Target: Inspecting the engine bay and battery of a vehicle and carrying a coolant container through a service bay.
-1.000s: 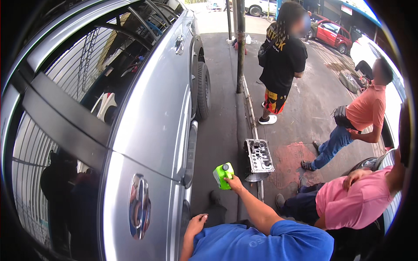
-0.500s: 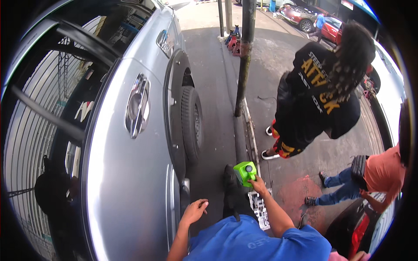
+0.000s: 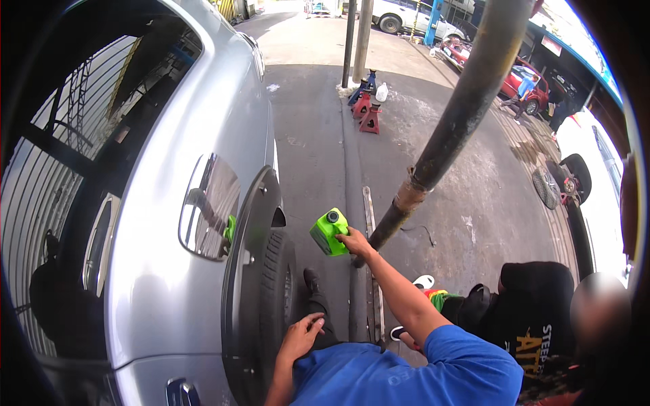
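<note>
My right hand grips the handle of a bright green plastic jug, which has a dark cap on top. The jug hangs out in front of me, tilted, over the dark pavement. My left hand is low beside my leg, with nothing in it and its fingers loosely apart. Close to that hand are the tyre and black fender flare of a silver vehicle.
A slanted metal post rises just right of my right arm. Ahead stand several red and blue jack stands and a white jug. A person in black is close at my right. A raised strip runs along the ground.
I have moved forward along the vehicle, past the door handle to the front wheel. My right arm now reaches farther ahead with the jug. The person in black has dropped back to my right.
</note>
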Tool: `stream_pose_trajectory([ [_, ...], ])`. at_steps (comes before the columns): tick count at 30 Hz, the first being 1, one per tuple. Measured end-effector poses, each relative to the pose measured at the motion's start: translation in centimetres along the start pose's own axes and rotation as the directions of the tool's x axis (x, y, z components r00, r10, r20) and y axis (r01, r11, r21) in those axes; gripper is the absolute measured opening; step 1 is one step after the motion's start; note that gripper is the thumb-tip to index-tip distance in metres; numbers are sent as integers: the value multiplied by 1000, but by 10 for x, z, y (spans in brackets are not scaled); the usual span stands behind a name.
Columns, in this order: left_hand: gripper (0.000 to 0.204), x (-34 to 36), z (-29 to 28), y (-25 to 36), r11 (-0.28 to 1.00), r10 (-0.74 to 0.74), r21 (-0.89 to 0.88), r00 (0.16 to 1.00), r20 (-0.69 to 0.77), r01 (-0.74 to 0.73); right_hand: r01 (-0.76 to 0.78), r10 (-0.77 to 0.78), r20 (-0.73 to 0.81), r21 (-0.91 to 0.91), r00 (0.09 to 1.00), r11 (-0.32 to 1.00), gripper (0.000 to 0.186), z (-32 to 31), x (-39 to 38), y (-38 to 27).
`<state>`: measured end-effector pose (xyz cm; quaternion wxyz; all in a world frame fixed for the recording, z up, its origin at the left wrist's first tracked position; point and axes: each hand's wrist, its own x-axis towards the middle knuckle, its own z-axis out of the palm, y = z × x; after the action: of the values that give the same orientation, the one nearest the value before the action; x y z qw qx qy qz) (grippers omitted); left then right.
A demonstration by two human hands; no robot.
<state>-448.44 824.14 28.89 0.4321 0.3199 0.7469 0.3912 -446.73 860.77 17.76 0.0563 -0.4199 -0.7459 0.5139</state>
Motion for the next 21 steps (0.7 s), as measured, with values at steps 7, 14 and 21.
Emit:
stream_pose_trajectory([
  [7, 44, 226, -62, 41, 977, -153, -147, 988, 11, 153, -103, 95, 84, 86, 992, 991, 37, -107, 266, 27],
  [14, 40, 370, -130, 138, 950, -287, -142, 957, -38, 279, -305, 417, -525, 289, 742, 907, 47, -116, 308, 125],
  [21, 40, 579, -178, 181, 938, -308, -117, 939, 151, 326, -721, 779, -542, 396, 316, 568, 59, -175, 336, 190],
])
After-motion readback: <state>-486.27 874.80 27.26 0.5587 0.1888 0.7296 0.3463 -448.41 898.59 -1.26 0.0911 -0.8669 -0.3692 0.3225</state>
